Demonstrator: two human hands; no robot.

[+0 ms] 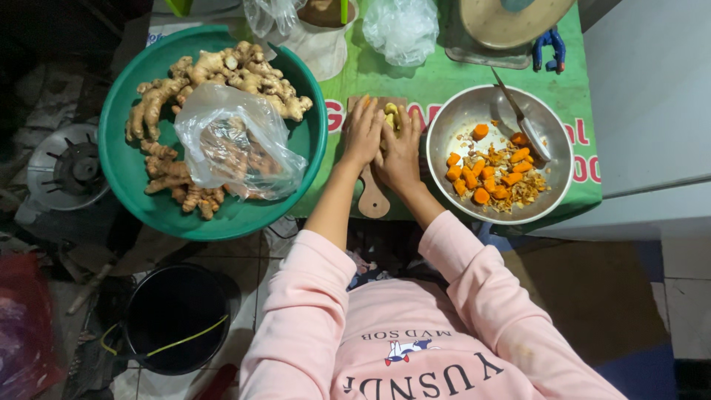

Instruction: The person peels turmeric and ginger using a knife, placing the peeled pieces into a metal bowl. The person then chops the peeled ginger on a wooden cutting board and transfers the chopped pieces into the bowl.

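A small wooden cutting board (372, 198) lies on the green table cover (437, 78), its handle pointing toward me. My left hand (363, 137) and my right hand (400, 152) rest side by side on the board. Both close around a small yellowish root piece (389, 115) that shows between the fingertips. Whether a blade is in my right hand is hidden. Left of the hands stands a big green basin (129, 174) holding ginger roots (222, 70) and a clear plastic bag (233, 141). On the right a metal bowl (452, 118) holds orange cut slices (489, 174) and a metal utensil (522, 118).
A white container (322, 44) and a knotted clear bag (401, 28) stand at the back of the table, with a round scale pan (511, 22) and a blue clip (549, 46). On the floor are a black bucket (174, 318) and a gas burner (67, 167).
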